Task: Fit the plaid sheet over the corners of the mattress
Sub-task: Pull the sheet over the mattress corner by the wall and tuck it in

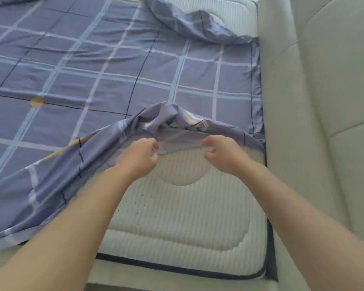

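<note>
Head view: the left hand [138, 157] and right hand [223, 154] each form a closed grip, fingers curled and pinching the gathered hem of the plaid sheet [93, 66]. That bunched corner lies folded back on the mattress [181, 208], whose near corner is bare beside the padded headboard [315, 101].

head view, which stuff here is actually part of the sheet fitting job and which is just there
Part of the job:
plaid sheet, bunched back off the near corner
mattress, near corner bare
left hand and right hand, both pinching the sheet's edge

Just there:
padded headboard beside the mattress
</note>
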A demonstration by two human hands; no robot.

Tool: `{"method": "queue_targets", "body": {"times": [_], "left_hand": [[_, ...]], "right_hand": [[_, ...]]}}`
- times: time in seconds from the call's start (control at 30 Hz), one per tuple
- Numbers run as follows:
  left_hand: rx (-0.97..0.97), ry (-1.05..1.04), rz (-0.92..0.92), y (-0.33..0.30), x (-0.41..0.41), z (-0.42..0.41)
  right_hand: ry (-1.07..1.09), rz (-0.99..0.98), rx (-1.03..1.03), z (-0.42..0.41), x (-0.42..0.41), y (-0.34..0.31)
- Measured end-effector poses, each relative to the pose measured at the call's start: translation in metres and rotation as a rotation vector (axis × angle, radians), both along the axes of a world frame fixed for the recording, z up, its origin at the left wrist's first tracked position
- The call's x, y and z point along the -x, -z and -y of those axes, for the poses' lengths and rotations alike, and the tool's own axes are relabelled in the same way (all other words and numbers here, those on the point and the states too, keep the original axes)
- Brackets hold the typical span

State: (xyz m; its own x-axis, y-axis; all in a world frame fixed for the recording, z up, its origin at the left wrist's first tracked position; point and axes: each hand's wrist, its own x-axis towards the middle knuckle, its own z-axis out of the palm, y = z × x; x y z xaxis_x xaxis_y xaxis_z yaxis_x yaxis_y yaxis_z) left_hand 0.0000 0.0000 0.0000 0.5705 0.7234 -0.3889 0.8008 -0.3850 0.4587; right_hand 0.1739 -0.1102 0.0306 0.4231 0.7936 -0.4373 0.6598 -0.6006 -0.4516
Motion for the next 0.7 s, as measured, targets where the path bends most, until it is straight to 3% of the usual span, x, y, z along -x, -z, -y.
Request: {"method": "queue_targets", "body": {"times": [0.43, 0.7], "left_hand": [[-0.096, -0.042, 0.033, 0.162, -0.036, -0.065], [-0.161, -0.078, -0.006, 0.219, -0.051, -0.093]], "right_hand": [[0.022, -0.11, -0.097, -0.06, 0.0, 0.171], [-0.013, -0.137, -0.153, -0.092, -0.001, 0.224]]}}
